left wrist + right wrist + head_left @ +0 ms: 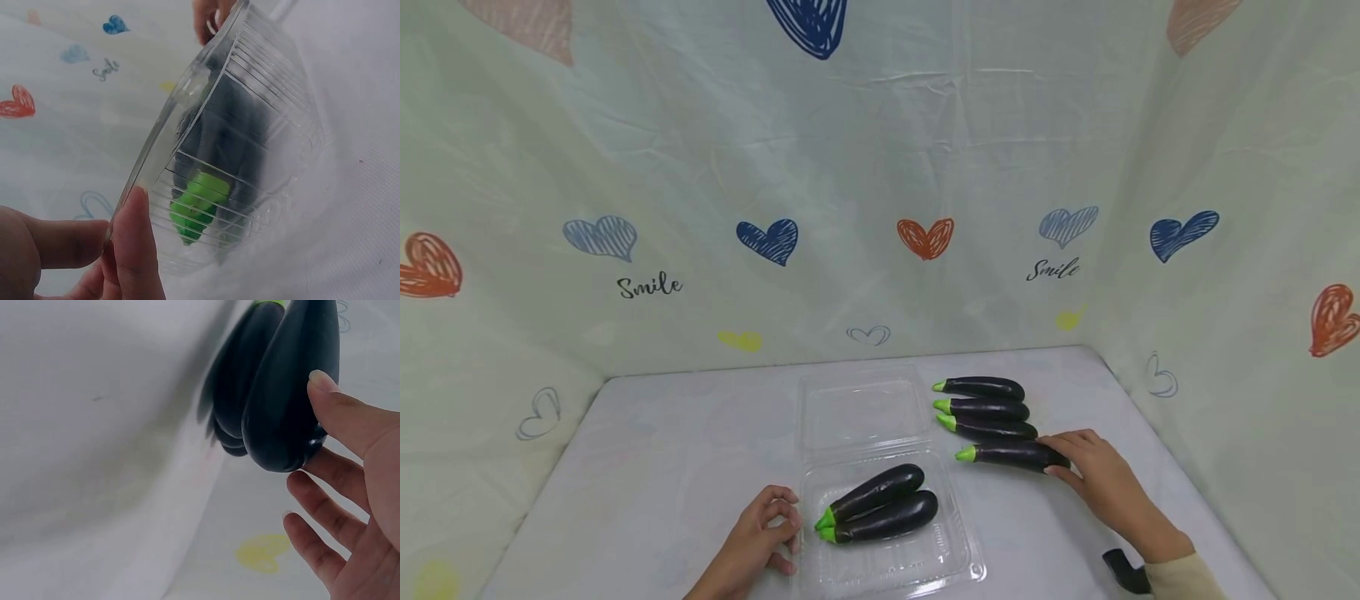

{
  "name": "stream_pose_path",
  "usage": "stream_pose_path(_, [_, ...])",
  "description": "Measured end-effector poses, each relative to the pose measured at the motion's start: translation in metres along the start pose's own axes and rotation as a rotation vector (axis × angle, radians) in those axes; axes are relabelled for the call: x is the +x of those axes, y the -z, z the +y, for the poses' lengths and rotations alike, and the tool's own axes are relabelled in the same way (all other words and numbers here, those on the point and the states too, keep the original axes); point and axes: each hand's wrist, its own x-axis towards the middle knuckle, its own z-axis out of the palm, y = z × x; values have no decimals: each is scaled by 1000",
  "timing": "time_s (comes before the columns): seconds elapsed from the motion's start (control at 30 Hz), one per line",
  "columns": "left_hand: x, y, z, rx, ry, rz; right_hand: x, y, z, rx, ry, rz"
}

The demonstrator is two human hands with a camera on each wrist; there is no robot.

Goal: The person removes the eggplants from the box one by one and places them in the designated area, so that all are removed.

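A clear plastic clamshell box (958, 546) lies with its lid (865, 408) folded back, and two dark eggplants (891, 517) with green stem ends rest inside it. My left hand (756, 537) is at the box's left edge; in the left wrist view, thumb and finger pinch its rim (150, 147). On the right, my right hand (1101, 475) grips the rounded end of another eggplant (1011, 454) between thumb and fingers. Its green stem end points left. The right wrist view shows the thumb on this eggplant (287, 400), the lower fingers spread away from it.
Behind the gripped eggplant, three more eggplants (985, 408) lie in a row right of the lid. A black object (1126, 571) sits near the right forearm. Curtain walls (850, 167) with printed hearts surround the white table (685, 442).
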Motion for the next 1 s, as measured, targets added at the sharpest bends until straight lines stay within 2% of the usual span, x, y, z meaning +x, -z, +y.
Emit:
stream_pose_path(0.53, [-1, -1, 0, -3, 7, 3, -3, -17, 0, 0, -79, -168])
stream_pose_path(1.0, [0, -2, 1, 9, 10, 16, 0, -20, 1, 52, -113, -193])
